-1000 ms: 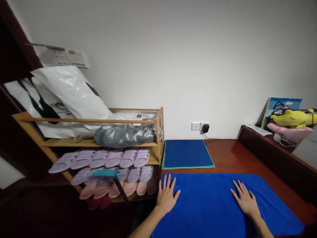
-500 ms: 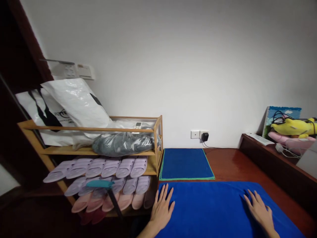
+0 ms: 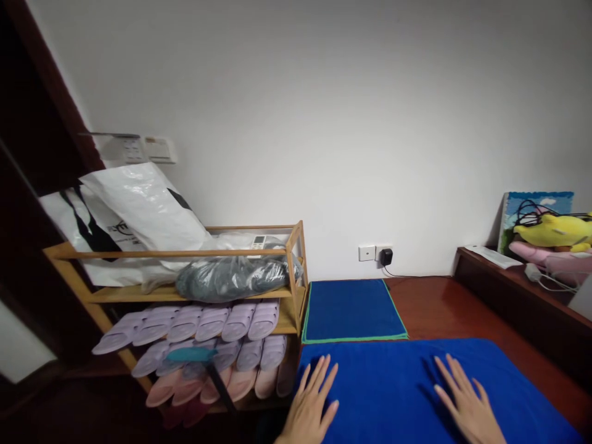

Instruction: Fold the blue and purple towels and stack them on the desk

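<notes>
A bright blue cloth (image 3: 388, 388) lies spread over the reddish-brown wooden surface in front of me. Its near part runs out of view. At its left side my left hand (image 3: 311, 404) rests palm down with the fingers spread, holding nothing. Over the right half is my right hand (image 3: 467, 398), fingers stretched and apart, with a shadow beside it; whether it touches the cloth I cannot tell. Behind the cloth lies a flat, folded darker blue cloth (image 3: 354, 310) with green edging, near the wall.
To the left stands a wooden shoe rack (image 3: 296, 280) with lilac slippers (image 3: 239, 320), pink slippers (image 3: 243, 382) and white bags (image 3: 143, 209). A black plug (image 3: 385, 256) sits in a wall socket. On a raised ledge (image 3: 522, 290) at right lies a yellow plush toy (image 3: 555, 232).
My right hand has moved left over the blue cloth. My left hand has shifted slightly right and nearer to me. The view has tilted a little.
</notes>
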Available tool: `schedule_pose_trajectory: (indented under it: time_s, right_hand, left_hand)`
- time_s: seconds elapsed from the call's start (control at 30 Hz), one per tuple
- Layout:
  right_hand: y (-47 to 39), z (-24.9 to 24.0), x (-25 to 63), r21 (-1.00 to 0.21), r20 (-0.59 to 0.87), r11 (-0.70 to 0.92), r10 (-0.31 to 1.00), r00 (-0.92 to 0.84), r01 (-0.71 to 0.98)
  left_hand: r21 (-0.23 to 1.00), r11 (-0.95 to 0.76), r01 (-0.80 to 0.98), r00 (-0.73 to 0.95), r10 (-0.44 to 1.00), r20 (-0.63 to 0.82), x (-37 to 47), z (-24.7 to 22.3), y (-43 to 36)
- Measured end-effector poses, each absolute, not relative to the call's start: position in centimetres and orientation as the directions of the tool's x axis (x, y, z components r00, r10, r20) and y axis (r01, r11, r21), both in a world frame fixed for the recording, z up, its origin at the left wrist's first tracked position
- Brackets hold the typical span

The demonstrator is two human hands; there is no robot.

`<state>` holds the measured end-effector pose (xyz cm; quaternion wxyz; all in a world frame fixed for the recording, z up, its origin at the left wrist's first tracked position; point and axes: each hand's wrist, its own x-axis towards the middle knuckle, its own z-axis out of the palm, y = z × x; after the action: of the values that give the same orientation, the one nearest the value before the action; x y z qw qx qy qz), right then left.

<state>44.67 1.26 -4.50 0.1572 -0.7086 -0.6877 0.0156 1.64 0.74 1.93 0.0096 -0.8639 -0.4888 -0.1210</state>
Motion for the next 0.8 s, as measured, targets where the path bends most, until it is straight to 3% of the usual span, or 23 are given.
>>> schedule_pose_trajectory:
  time_s: [0.13, 0.53, 0.8]
  right_hand:
    - [-2.3, -3.9, 41.1, -0.274, 0.117, 0.207, 0.977, -0.181, 0.939]
    - [-6.2, -3.5, 41.5, -0.238, 0.070, 0.193, 0.981, -0.182, 0.952]
    - [-7.8, -1.1, 38.0, -0.304, 0.034, 0.225, 0.974, -0.226, 0.926]
  left_hand:
    - [0.129, -0.607, 0.784, 0.597, 0.794, 0.112, 0.6, 1.6, -0.9]
    - [0.195, -0.678, 0.709, 0.662, 0.734, 0.149, -0.7, 2.1, -3.1]
    - [0.216, -0.675, 0.706, 0.669, 0.735, 0.110, -1.1, 2.3, -3.5]
